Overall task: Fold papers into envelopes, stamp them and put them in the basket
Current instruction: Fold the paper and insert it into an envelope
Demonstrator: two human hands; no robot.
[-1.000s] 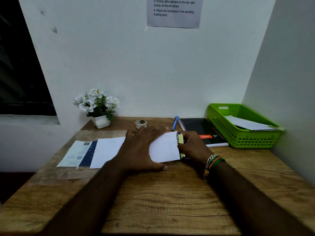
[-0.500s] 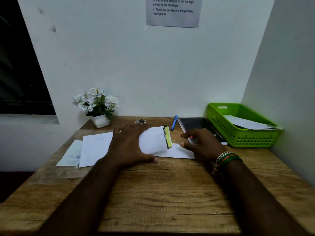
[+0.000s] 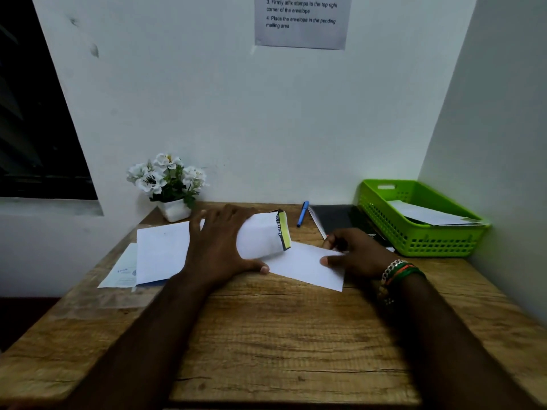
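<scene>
A white paper (image 3: 302, 266) lies at the middle of the wooden desk, and its left part curls up as a flap (image 3: 260, 235) with a yellow and black printed edge. My left hand (image 3: 219, 247) lies spread over the paper's left end, thumb at its near edge, pressing it down. At the flat right end my right hand (image 3: 355, 253) holds the paper with thumb and fingers. The green plastic basket (image 3: 381, 220) stands at the back right corner and holds a white envelope (image 3: 429, 216).
White sheets (image 3: 162, 253) and a printed leaflet (image 3: 121, 270) lie to the left, over a clear plastic sleeve (image 3: 103, 297). At the back stand a flower pot (image 3: 173, 210), a blue pen (image 3: 302, 213) and a black notebook (image 3: 337, 217). Walls close the back and right.
The folded paper has sprung open: its flap curls up under my left hand. My right hand slid right along the flat part to its right end.
</scene>
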